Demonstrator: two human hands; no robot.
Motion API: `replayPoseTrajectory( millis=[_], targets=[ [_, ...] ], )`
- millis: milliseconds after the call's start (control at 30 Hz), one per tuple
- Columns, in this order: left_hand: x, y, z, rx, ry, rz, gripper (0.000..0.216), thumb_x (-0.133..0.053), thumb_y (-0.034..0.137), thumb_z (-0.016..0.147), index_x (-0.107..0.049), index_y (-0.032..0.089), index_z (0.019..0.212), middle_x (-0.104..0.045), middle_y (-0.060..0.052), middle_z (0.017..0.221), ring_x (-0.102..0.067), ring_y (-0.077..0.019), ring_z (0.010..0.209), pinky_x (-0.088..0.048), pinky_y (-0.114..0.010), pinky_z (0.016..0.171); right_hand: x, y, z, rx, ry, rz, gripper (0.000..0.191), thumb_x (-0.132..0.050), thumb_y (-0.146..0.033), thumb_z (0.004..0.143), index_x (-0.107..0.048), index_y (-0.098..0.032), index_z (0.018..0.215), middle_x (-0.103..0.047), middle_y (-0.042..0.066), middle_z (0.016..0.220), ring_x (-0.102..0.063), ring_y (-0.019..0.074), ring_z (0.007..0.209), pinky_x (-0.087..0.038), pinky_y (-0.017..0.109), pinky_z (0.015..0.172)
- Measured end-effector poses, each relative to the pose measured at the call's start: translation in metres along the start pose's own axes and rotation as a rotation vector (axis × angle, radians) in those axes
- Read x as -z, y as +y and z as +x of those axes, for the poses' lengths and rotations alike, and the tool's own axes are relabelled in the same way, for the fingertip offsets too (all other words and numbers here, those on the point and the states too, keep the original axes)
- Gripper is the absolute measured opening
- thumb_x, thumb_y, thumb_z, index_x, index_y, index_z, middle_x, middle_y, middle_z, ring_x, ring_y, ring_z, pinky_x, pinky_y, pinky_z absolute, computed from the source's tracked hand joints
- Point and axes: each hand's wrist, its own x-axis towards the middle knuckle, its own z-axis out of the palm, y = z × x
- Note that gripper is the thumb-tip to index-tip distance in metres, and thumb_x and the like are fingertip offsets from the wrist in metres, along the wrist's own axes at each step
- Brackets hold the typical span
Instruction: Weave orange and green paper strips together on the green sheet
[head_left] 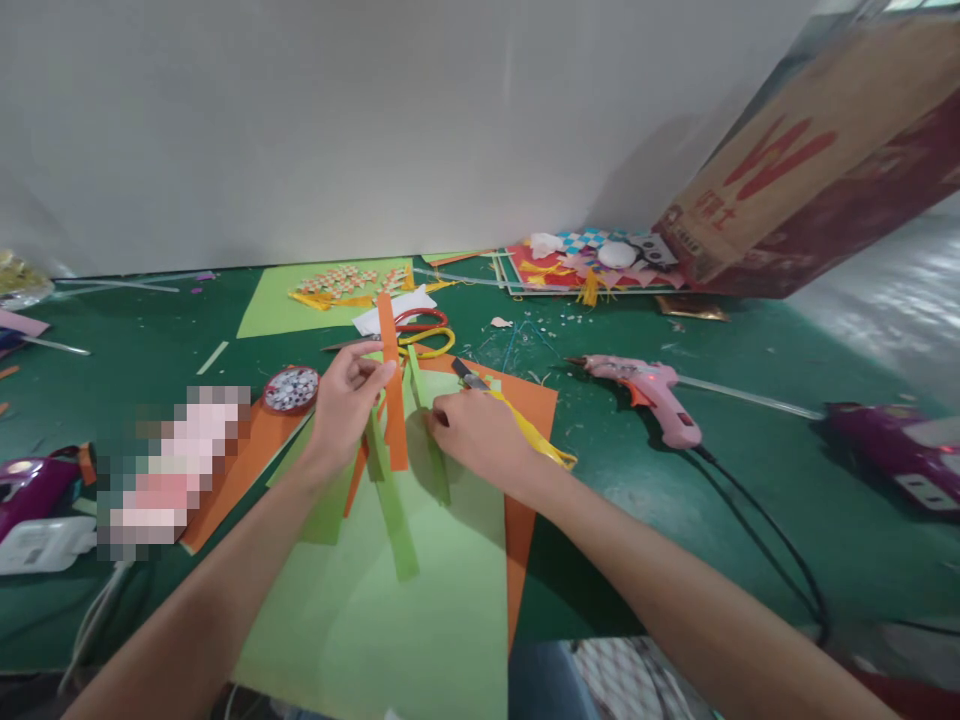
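Note:
My left hand (346, 405) pinches an upright orange paper strip (393, 400) between thumb and fingers. My right hand (476, 430) is curled closed at the middle of a narrow green paper strip (417, 378), its fingertips against the strip's edge. Another green strip (391, 510) slants below my left hand. Beneath both hands lie light green paper sheets (375, 640), over orange paper (536, 400). A dark-tipped tool (469, 374) shows just beyond my right knuckles, partly hidden. Scissors (431, 342) with red and yellow handles lie behind the strips.
A pink glue gun (645, 385) lies right, its cord running to the front edge. A small bowl of beads (291, 388) and a pixelated object (176, 475) are left. A yellow tassel (536, 435) lies beside my right wrist. A paper bag (817, 160) leans behind.

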Motion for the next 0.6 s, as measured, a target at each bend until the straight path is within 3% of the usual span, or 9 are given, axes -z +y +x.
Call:
replayPoseTrajectory(
  millis=[167,300,433,600],
  targets=[
    [-0.002,0.001,0.004,0.109,0.05,-0.3,0.023,-0.071,0.018,0.07,-0.063,0.018,0.091,-0.058,0.004,0.065,-0.054,-0.0069,0.06,-0.043,-0.016,0.057,0.0,0.0,0.0,0.021,0.092,0.041,0.024,-0.043,-0.025,0.089,-0.065,-0.017,0.089,-0.069,0.013,0.081,-0.064,0.0272,0.081,-0.04,0.031,0.058],
    [0.0,0.011,0.008,0.265,0.152,-0.583,0.008,-0.06,0.009,0.079,-0.062,0.016,0.083,-0.06,0.002,0.065,-0.058,-0.0068,0.058,-0.047,-0.015,0.056,-0.001,0.0,-0.001,0.047,0.084,0.071,0.019,-0.044,-0.02,0.087,-0.063,-0.017,0.09,-0.07,0.012,0.082,-0.064,0.0269,0.081,-0.04,0.031,0.059],
    [0.004,0.022,0.011,0.423,0.176,-0.894,0.023,-0.043,0.009,0.091,-0.06,0.014,0.077,-0.055,0.001,0.06,-0.055,-0.0047,0.052,-0.047,-0.012,0.052,-0.002,-0.001,-0.002,0.069,0.095,0.073,0.019,-0.043,-0.021,0.089,-0.061,-0.017,0.089,-0.07,0.013,0.089,-0.065,0.0254,0.077,-0.04,0.032,0.058],
    [0.011,0.018,0.015,0.375,0.206,-1.039,0.027,-0.04,0.008,0.091,-0.059,0.014,0.073,-0.052,0.0,0.055,-0.054,-0.0052,0.049,-0.045,-0.012,0.047,-0.005,-0.002,-0.003,0.054,0.125,0.054,0.015,-0.045,-0.023,0.09,-0.058,-0.017,0.093,-0.068,0.01,0.085,-0.063,0.0238,0.077,-0.039,0.03,0.056]
  ],
)
